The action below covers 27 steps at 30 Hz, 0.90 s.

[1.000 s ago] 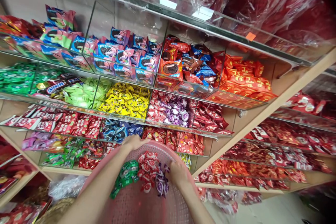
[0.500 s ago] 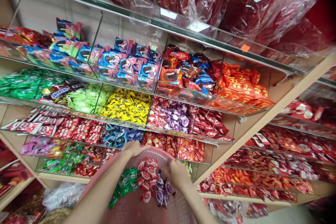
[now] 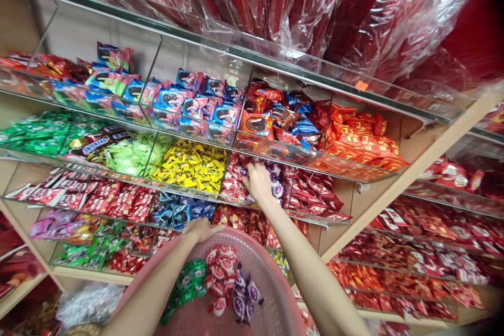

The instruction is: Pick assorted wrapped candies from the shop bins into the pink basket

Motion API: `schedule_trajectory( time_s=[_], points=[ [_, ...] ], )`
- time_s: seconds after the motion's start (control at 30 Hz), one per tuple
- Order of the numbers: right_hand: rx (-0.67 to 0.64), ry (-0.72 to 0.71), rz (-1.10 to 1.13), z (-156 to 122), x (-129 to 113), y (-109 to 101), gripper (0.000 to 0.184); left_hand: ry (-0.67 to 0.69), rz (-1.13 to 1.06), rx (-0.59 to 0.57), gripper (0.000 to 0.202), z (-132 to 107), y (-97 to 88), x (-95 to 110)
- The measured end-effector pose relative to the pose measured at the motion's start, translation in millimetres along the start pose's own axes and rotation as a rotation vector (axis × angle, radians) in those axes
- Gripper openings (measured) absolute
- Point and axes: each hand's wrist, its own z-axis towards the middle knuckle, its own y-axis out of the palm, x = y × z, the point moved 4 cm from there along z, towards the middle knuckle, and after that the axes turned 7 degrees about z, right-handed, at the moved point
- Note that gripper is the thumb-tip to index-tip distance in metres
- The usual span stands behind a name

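My left hand point(image 3: 199, 230) grips the rim of a pink plastic basket point(image 3: 271, 278) at the bottom of the view. Inside the basket lie red-and-white wrapped candies point(image 3: 219, 273), purple wrapped candies point(image 3: 242, 299) and green packets point(image 3: 189, 283). My right hand point(image 3: 258, 182) reaches up into an acrylic bin of red, white and purple wrapped candies point(image 3: 236, 178), its fingers pressed among them. Whether those fingers hold a candy is hidden.
Slanted acrylic bins fill the wooden shelving, holding yellow candies point(image 3: 192, 166), light green sweets point(image 3: 134, 155), Snickers bars point(image 3: 96, 144) and cookie packs point(image 3: 200, 107). Red goods in clear plastic point(image 3: 307, 5) hang above. More red packets point(image 3: 417, 241) fill shelves at right.
My right hand has left the basket and risen into the candy bin. My left hand stays on the rim, and the whole view has shifted slightly.
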Motion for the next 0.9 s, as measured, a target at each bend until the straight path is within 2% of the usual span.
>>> schedule_trajectory(
  time_s=[0.17, 0.57, 0.67, 0.77, 0.9],
  points=[
    [0.0, 0.015, -0.041, 10, 0, 12, 0.026, -0.003, 0.017, 0.0, 0.083, 1, 2.0, -1],
    [0.03, -0.015, -0.08, 12, -1, 14, 0.024, -0.013, 0.016, 0.004, 0.082, 0, 2.2, -2],
    [0.05, -0.007, -0.035, 11, -1, 6, 0.024, -0.011, 0.016, -0.001, 0.082, 0, 2.3, -2],
    [0.111, -0.006, 0.045, 2, -4, -11, 0.025, -0.018, 0.012, -0.008, 0.083, 0, 2.3, -3],
    [0.188, -0.035, 0.242, -37, -14, -36, 0.027, -0.011, 0.002, -0.02, 0.082, 1, 2.1, -2]
  ],
)
